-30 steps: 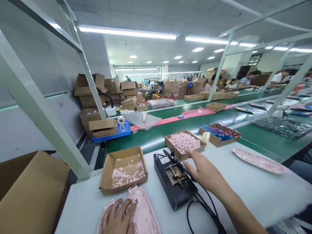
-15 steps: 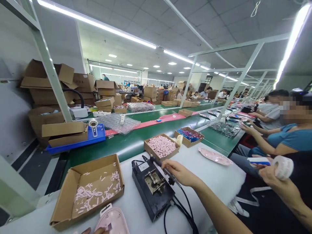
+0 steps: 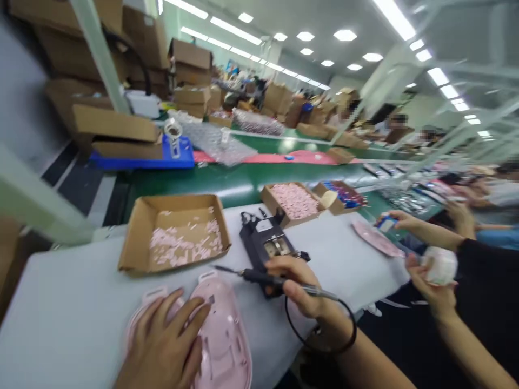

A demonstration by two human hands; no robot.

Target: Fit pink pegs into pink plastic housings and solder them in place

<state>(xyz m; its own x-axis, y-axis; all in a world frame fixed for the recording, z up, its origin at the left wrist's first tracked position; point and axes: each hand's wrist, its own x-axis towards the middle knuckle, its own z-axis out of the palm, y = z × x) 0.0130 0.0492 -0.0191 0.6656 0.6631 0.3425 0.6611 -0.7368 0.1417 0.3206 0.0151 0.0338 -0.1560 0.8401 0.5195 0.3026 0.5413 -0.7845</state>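
Note:
My left hand (image 3: 162, 340) lies flat with fingers spread on a pink plastic shell (image 3: 221, 332) at the table's near edge. My right hand (image 3: 298, 286) is closed around a black soldering iron (image 3: 259, 278) whose thin tip points left, above the shell's far end. A black cable loops from the iron below my wrist. Just behind my right hand sits the iron's black stand (image 3: 267, 246).
A cardboard tray of small pink parts (image 3: 176, 237) sits behind the shell; a second tray of pink pieces (image 3: 294, 201) and a tray of blue parts (image 3: 343, 195) lie further right. A co-worker's hands at right hold a white roll (image 3: 440, 266). A green conveyor (image 3: 227, 181) runs behind.
My right hand has lifted the soldering iron off its stand and brought it toward the pink shell. The camera has tilted down, so my left hand on the shell shows again.

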